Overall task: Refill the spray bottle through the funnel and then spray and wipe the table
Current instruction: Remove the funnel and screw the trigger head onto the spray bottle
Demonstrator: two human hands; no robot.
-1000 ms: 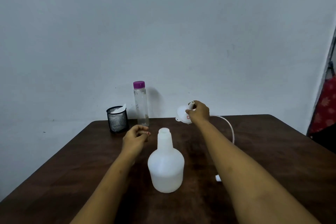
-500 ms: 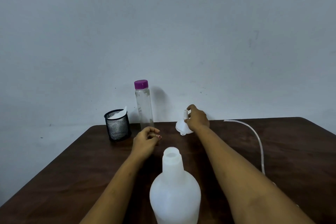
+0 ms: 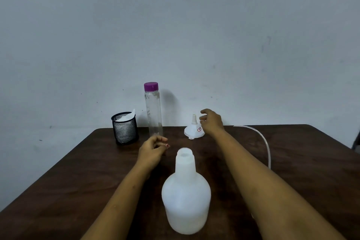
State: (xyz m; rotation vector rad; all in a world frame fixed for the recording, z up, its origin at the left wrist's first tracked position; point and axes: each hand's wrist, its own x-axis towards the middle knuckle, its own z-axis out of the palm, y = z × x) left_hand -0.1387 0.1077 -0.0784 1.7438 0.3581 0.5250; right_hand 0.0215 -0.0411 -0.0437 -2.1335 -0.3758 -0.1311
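Observation:
A white spray bottle body [image 3: 186,198] stands uncapped near me on the dark wooden table [image 3: 78,171]. Behind it a white funnel [image 3: 193,130] lies mouth-down, spout up. My right hand [image 3: 211,122] hovers just right of the funnel, fingers apart, holding nothing. My left hand [image 3: 153,149] rests on the table left of the bottle's neck, fingers curled with nothing in them. A tall clear water bottle [image 3: 153,110] with a purple cap stands at the back edge. A thin white dip tube [image 3: 264,142] curves along the right side; its spray head is hidden behind my right arm.
A black mesh cup [image 3: 124,129] with a white cloth or paper in it stands at the back left. A plain grey wall rises right behind the table's far edge.
My right hand held the funnel off the table, set it down mouth-down and has let go. The view shifted, so the spray bottle appears closer. My left hand barely moved.

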